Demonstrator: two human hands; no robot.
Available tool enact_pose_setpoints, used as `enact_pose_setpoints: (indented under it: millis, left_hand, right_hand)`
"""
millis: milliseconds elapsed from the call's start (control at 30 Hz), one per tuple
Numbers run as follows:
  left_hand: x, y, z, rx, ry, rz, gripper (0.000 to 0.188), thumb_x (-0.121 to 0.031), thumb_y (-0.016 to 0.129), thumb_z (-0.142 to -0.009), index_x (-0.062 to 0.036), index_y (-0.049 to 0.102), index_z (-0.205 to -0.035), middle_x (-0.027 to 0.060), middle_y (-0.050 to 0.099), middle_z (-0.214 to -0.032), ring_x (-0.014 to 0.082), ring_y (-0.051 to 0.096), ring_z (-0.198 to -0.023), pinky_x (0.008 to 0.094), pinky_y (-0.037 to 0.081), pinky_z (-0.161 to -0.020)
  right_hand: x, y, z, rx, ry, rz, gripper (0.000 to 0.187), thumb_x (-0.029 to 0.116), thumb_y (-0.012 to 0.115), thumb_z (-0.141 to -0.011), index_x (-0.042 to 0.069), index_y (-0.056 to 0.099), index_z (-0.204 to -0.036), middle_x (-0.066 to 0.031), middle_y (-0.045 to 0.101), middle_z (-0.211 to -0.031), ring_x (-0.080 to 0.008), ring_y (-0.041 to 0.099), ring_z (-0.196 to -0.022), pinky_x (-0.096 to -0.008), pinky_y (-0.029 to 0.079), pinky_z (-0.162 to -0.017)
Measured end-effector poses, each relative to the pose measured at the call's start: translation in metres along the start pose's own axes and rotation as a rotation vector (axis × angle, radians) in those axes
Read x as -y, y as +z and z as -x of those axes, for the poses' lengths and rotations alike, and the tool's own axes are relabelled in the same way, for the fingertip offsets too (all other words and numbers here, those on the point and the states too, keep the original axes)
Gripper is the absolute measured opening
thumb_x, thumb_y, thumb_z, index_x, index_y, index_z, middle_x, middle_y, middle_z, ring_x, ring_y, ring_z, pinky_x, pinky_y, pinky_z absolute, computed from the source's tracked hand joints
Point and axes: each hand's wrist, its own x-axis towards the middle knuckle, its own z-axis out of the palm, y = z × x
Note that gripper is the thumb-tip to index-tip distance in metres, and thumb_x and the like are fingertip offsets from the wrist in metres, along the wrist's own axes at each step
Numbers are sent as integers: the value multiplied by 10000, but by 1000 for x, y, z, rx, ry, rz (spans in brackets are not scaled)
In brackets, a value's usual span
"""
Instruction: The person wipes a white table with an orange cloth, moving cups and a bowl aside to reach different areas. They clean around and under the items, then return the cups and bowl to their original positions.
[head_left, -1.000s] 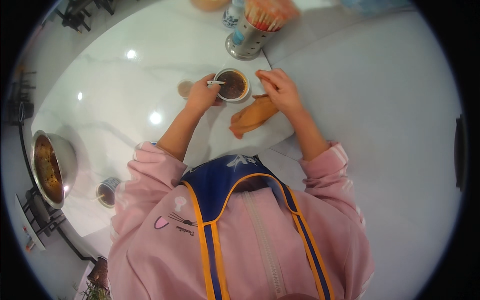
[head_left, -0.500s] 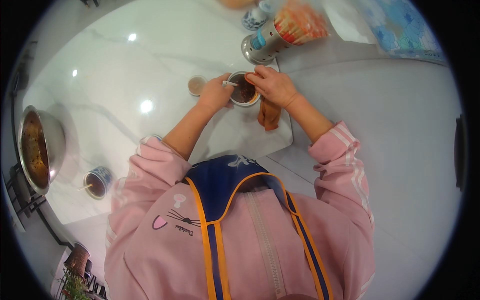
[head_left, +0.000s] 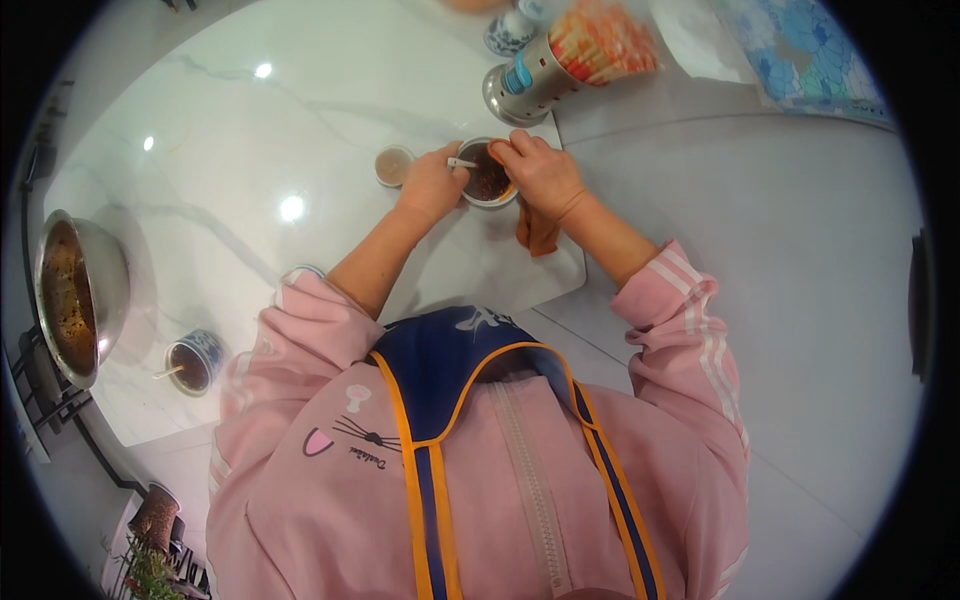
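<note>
A small round jar [head_left: 488, 203] of dark red-brown sauce sits between my hands near the table's right corner. The white handle of a spoon [head_left: 461, 162] leans over its left rim. My left hand [head_left: 434, 187] is closed around the jar's left side, its thumb by the spoon. In my right hand [head_left: 543, 178] is an orange-brown cloth [head_left: 538, 228]; one fold is pinched over the jar's right rim and the rest hangs below the palm. Just left of my left hand stands a small cup [head_left: 393, 165] with a pale brown top.
A metal holder [head_left: 532, 85] full of chopsticks [head_left: 600, 45] stands beyond the jar, beside a blue-and-white pot [head_left: 510, 35]. At far left are a large steel bowl [head_left: 115, 285] of oily sauce and a blue-patterned jar [head_left: 208, 350] with a spoon. The white marble table [head_left: 300, 130] ends just right of my hands.
My right hand and the cloth have shifted slightly along the jar's rim. My left hand keeps its place on the jar.
</note>
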Motion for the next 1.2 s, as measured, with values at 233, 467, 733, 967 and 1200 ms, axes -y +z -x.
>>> enact_pose_setpoints:
  millis: [233, 467, 733, 967, 1200]
  left_hand:
    - [-1, -1, -2, 39, 15, -6, 435, -50, 483, -850, -15, 531, -1281, 147, 665, -885, 207, 690, -670, 301, 584, -583]
    - [6, 7, -5, -81, 5, 57, 486, -81, 528, -808, 45, 456, -1272, 214, 661, -928, 252, 679, -601, 343, 552, -596]
    - [-1, 5, -7, -75, -137, 163, 751, -32, 559, -804, 1, 149, -1432, 273, 381, -1353, 364, 646, -922, 384, 628, -612]
    - [-10, 6, -8, -111, -184, 127, 792, -29, 572, -798, -4, 108, -1438, 284, 412, -1333, 379, 656, -892, 387, 623, -572]
    - [-10, 9, -7, -166, -141, 59, 713, -59, 557, -811, 85, 131, -1364, 271, 635, -838, 318, 653, -537, 369, 551, -539]
  right_hand:
    - [7, -1, 11, 59, 120, -23, 177, 161, 602, -809, 174, 599, -986, -24, 510, -883, -208, 601, -807, -357, 537, -611]
    - [15, -4, 17, 189, 229, -10, 198, 143, 609, -792, 126, 611, -988, -69, 531, -905, -256, 605, -845, -392, 535, -666]
    - [24, -15, 13, 318, 397, -135, 185, 179, 578, -831, 65, 685, -929, -138, 588, -928, -344, 604, -825, -436, 505, -747]
    - [22, -22, 1, 531, 547, -255, 240, 196, 549, -799, 34, 705, -881, -220, 654, -897, -377, 638, -852, -446, 510, -782]
    - [10, -16, -4, 578, 665, -470, 290, 259, 578, -752, 10, 704, -829, -231, 659, -830, -387, 634, -800, -430, 508, -750]
